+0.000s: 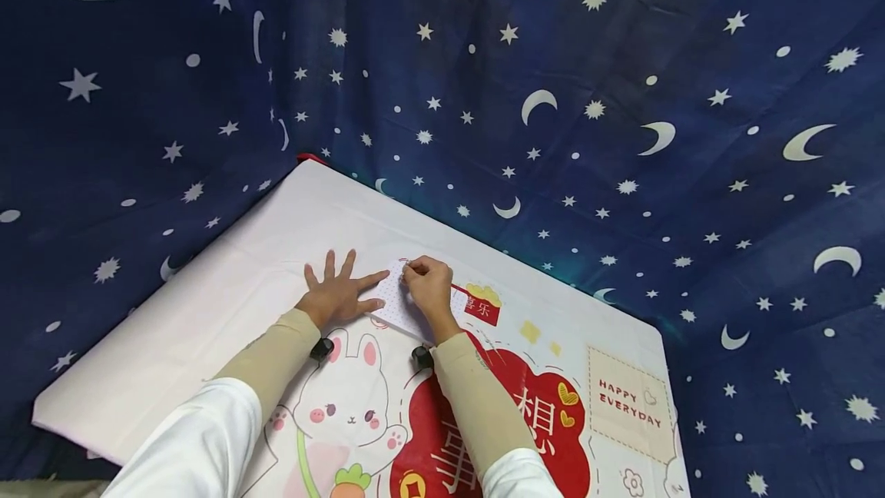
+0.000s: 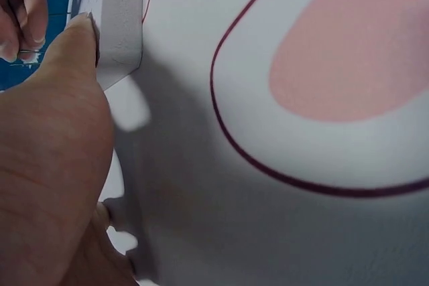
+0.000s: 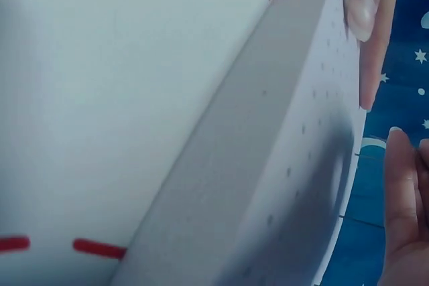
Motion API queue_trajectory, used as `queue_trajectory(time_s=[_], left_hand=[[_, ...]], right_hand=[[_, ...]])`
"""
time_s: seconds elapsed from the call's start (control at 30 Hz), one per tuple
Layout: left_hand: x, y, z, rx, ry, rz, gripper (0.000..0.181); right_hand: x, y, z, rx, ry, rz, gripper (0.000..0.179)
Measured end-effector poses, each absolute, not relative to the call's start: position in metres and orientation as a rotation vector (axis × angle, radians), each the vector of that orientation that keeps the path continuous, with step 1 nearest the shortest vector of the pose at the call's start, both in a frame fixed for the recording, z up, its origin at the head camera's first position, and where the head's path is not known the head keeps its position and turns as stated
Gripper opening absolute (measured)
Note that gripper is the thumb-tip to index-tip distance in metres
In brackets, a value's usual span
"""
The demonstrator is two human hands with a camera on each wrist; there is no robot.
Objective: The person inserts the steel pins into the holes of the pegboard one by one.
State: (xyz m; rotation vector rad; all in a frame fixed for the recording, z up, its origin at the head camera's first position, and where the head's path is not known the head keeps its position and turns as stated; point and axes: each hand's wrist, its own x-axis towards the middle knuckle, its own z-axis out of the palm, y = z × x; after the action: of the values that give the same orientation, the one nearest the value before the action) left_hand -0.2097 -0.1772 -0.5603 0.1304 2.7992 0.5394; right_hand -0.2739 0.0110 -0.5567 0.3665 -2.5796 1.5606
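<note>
Carefully, a spread left hand (image 1: 336,297) steadied a dotted white block (image 1: 396,304) on the worktop (image 1: 256,252) while the right hand (image 1: 430,287) pinched a tiny piece (image 2: 29,52), apparently positioning it; precise aim seemed needed next

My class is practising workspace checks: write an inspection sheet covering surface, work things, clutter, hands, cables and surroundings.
Surface: table with a white cover printed with a rabbit, a red cloud shape and "HAPPY EVERYDAY".
Work things: white block with a dotted face, lying on the table; thin dark pieces jut past its edge, too fine to identify.
Clutter: nothing seen.
Hands: left hand has fingers spread and touches the block; right hand pinches a thin item, unclear what, over the block.
Cables: nothing seen.
Surroundings: dark blue cloth with pale moons and stars.
</note>
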Motion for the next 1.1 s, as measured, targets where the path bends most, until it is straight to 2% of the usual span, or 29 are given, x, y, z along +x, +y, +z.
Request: queue_trajectory(time_s=[0.47, 1.1], left_hand=[[-0.211, -0.177, -0.559, 0.116, 2.806, 0.521, 0.070], [-0.211, -0.177, -0.560, 0.119, 2.794, 0.534, 0.070]], right_hand=[[-0.274, 0.005, -0.563, 0.257, -2.683, 1.487, 0.009], [-0.278, 0.003, -0.570, 0.337, -2.668, 1.447, 0.018]])
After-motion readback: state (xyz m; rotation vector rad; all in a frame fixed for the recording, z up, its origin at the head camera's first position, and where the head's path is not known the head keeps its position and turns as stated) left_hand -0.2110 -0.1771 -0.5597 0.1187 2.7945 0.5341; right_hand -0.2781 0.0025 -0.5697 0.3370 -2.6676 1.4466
